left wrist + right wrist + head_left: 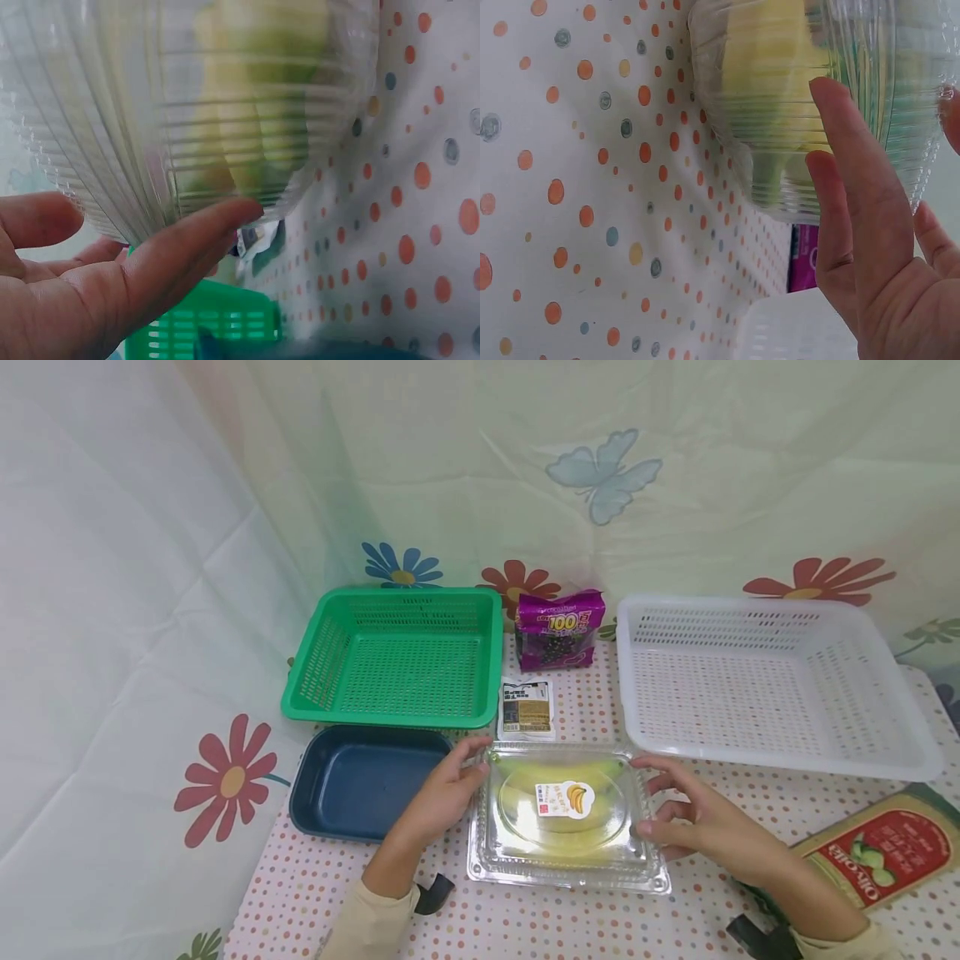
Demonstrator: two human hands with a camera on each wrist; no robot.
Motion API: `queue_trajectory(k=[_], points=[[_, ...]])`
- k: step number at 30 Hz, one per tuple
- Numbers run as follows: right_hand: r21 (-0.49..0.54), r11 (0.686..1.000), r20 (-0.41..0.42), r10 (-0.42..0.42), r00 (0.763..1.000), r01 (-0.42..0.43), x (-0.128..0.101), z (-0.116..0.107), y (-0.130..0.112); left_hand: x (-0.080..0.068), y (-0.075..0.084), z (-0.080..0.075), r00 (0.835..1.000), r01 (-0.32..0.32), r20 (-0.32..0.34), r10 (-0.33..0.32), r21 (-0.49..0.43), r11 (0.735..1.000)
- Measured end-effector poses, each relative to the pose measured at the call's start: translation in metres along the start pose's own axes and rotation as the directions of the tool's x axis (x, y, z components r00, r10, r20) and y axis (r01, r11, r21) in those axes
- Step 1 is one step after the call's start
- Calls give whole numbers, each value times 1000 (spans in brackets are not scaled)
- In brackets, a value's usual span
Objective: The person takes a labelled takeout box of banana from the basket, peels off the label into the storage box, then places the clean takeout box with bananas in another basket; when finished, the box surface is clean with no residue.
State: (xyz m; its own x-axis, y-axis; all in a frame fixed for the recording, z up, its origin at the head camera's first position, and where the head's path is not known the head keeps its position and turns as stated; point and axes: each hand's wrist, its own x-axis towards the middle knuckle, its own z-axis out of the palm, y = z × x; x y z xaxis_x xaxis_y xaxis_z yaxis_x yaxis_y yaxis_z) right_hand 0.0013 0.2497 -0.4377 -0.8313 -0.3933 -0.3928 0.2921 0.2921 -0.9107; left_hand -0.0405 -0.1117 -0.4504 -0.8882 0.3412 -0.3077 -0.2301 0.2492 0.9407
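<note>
A clear plastic clamshell box (566,852) with yellow-green bananas and a banana sticker lies on the dotted tablecloth in front of me. My left hand (467,762) touches its left side with straight fingers. My right hand (660,806) rests against its right side, fingers relaxed. In the left wrist view, the left hand (150,277) lies along the ribbed wall of the box (225,112), thumb apart from it. In the right wrist view, the right hand (870,225) stands flat beside the box (795,97).
Behind the box lie a small white packet (527,708) and a purple snack bag (558,628). A green basket (390,714) and a dark blue tray (360,777) stand at the left, a white basket (772,760) at the right. An olive oil tin (885,856) lies at the right edge.
</note>
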Motion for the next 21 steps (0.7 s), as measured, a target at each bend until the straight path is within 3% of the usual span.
queue_trajectory(k=[21], points=[[-8, 1000, -19, 16, 1000, -16, 10, 2, 7, 9, -6, 7, 999, 18, -34, -20, -51, 999]])
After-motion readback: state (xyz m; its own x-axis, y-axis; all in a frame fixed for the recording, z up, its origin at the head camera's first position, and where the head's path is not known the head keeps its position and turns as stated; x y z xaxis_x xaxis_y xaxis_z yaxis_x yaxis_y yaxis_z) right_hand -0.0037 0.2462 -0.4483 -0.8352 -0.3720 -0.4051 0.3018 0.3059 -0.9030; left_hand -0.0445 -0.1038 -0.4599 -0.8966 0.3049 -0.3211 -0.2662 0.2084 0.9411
